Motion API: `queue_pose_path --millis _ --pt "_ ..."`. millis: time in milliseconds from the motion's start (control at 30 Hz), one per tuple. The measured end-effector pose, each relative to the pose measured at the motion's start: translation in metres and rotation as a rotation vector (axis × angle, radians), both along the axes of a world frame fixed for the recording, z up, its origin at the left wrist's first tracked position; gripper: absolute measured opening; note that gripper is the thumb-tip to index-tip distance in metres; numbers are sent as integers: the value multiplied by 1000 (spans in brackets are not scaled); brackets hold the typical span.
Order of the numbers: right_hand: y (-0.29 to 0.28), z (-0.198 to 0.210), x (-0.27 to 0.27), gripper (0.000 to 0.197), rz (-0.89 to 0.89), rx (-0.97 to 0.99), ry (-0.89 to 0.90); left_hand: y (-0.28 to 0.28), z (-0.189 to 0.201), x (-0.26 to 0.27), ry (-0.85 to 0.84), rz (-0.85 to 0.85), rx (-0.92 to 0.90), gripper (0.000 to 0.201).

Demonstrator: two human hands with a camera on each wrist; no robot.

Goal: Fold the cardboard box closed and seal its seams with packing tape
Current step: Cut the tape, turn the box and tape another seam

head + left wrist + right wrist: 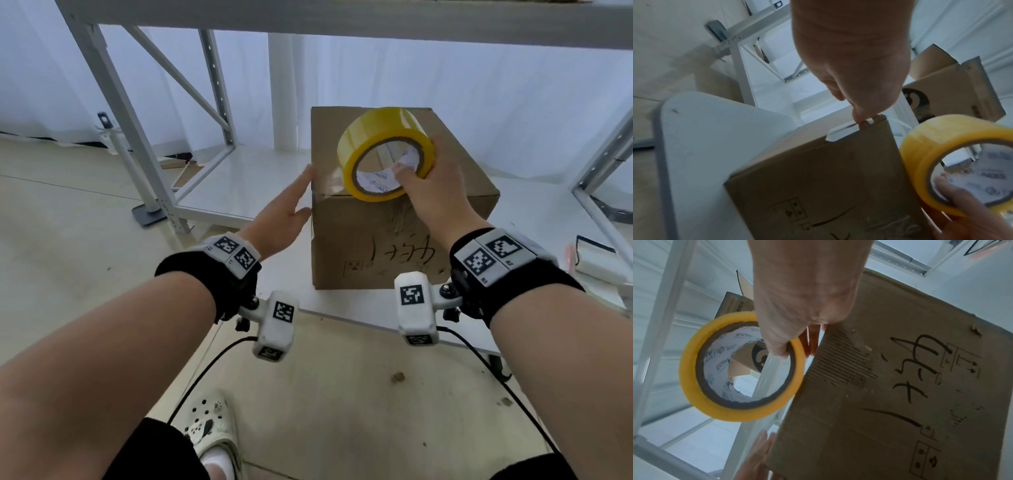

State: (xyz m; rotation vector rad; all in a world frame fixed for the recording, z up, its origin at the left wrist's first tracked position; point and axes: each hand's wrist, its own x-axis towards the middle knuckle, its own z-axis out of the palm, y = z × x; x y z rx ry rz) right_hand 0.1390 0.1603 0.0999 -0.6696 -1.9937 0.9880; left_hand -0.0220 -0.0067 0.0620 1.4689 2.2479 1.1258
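Box (394, 219): brown corrugated cardboard, flaps folded shut, torn patch on front, on white counter (534, 219).
Tape roll (387, 154): glossy yellow ring, gripped by right hand (435, 192), thumb inside core.
Left hand (284, 216): fingers straight, together, flat against the box's left side.

On the near face of the cardboard box (900, 386) you see black handwritten marker strokes, upside down to you and not clearly legible, with small printed handling symbols in a frame at its 7 o'clock corner. Inside the tape roll (387, 154) the white core liner carries blue print, too blurred to read.
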Motion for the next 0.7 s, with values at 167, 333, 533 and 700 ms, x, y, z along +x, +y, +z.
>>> queue_pose_path --millis 167,333,533,700 --pt "-6 6 -4 11 49 -132 120 4 1 -7 119 -89 7 63" --pt "-8 6 -8 12 59 -200 180 3 -3 -8 197 -61 34 65" --pt "-12 8 -11 12 56 -271 207 7 -9 -10 305 -33 -29 85" --pt "-14 10 -9 10 46 -271 191 8 -5 -12 396 -43 -110 93"
